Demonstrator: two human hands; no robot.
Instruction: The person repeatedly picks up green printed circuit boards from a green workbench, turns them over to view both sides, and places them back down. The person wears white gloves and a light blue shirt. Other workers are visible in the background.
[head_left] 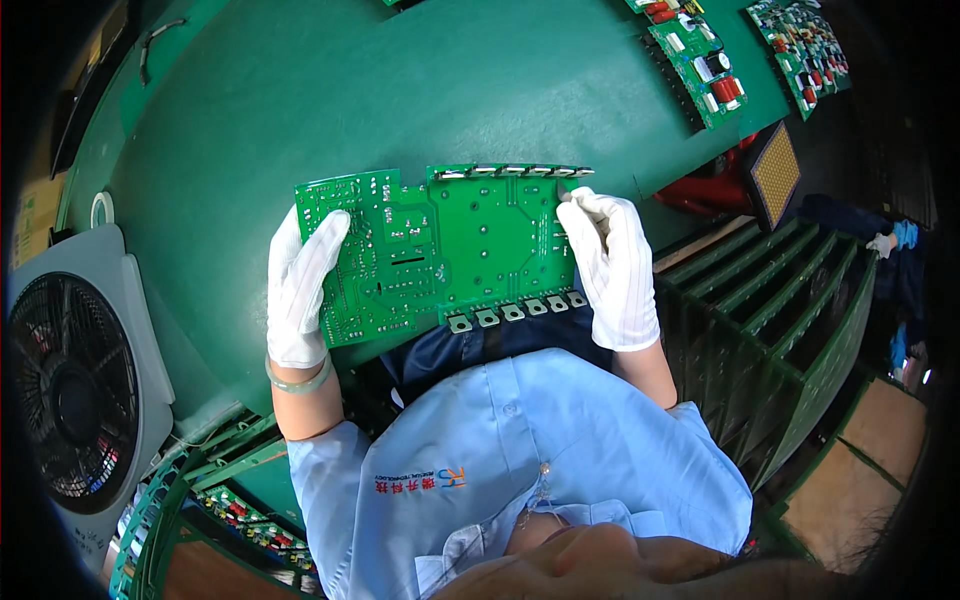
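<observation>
A green circuit board (490, 235) is held over the green table near my body, its soldered side facing up. Several black parts with metal tabs (515, 312) line its near edge, and a similar row (515, 171) runs along the far edge. My left hand (300, 290), in a white glove, grips the board's left end, the thumb lying on top and the other fingers hidden beneath. Gloved in white too, my right hand (612, 265) is closed in a pinch at the far right corner. A small greyish tip shows at its fingertips, too small to name.
Populated circuit boards (700, 65) lie at the far right of the green table (400, 90), another board (800, 55) beyond them. A grey box fan (80, 370) stands at left. Green slotted racks (780, 310) stand at right, near a yellowish perforated panel (778, 178).
</observation>
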